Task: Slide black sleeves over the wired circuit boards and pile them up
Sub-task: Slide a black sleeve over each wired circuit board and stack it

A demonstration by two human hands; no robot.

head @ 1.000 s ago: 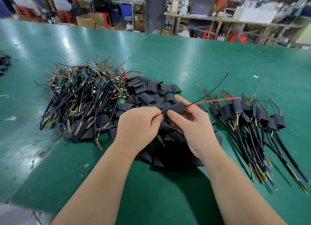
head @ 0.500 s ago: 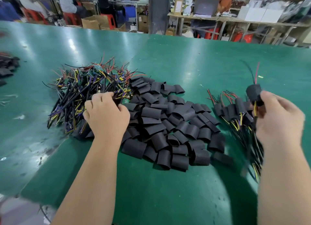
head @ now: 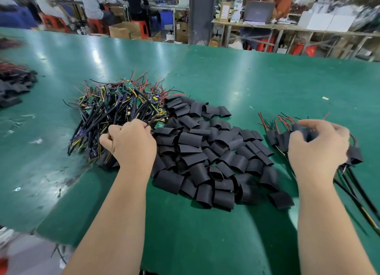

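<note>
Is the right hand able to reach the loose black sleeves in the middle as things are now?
Probably yes: the loose sleeves lie uncovered just beside the right hand, with nothing between. But it seems to grip a sleeved board, which it must release first.

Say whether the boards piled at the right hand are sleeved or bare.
Sleeved. Each board in the pile beside the right hand wears a black sleeve; only wire ends and cables stick out.

Bare green table (head: 267,79) beyond, sleeve heap (head: 195,151) between board tangle (head: 115,110) and finished pile (head: 274,137)
</note>
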